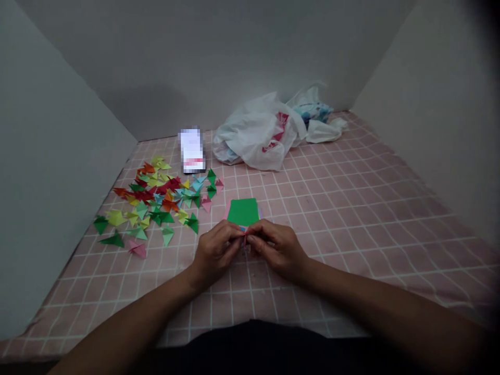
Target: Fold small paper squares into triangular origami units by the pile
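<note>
My left hand point(217, 250) and my right hand point(275, 247) meet over the middle of the pink checked cloth point(351, 208). Between the fingertips of both hands is a small pink piece of paper point(245, 236), mostly hidden by the fingers. Just beyond the hands lies a small stack of square paper sheets point(242, 211) with a green one on top and pink edges showing under it.
A heap of several folded paper pieces point(156, 200) in red, green, yellow, blue and pink lies at the left. A phone point(191, 150) lies behind it. White plastic bags point(261, 133) sit at the back. Grey walls close in left, back and right.
</note>
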A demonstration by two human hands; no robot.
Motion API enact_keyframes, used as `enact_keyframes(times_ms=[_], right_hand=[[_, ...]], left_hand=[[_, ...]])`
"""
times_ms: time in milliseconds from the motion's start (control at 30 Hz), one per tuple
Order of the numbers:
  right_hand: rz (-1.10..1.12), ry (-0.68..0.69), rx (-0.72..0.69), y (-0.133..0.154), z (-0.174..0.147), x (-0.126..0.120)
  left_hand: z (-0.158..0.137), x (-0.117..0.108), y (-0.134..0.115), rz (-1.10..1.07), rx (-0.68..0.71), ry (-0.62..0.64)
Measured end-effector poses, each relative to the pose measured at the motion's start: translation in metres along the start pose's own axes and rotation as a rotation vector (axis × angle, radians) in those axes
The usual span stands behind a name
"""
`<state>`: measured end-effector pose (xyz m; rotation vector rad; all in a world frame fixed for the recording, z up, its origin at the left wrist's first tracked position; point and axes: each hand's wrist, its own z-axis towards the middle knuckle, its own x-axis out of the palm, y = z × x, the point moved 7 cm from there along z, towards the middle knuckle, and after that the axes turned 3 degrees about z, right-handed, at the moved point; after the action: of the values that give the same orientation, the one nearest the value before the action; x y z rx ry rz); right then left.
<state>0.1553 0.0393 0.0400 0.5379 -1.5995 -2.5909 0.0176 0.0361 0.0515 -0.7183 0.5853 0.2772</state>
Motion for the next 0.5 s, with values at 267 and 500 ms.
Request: enact_keyframes(times_ms=[267, 500], right_hand=[[-0.056, -0.01, -0.045, 0.0038, 0.0006, -0.0009], [-0.055, 0.007, -0.077, 0.0059, 0.0008, -0.0002]], left_hand=[[0.0001, -0.0004, -0.0009, 0.017, -0.003, 0.005], [0.0, -0.0018, 0.0002, 0.001, -0.024, -0.009]])
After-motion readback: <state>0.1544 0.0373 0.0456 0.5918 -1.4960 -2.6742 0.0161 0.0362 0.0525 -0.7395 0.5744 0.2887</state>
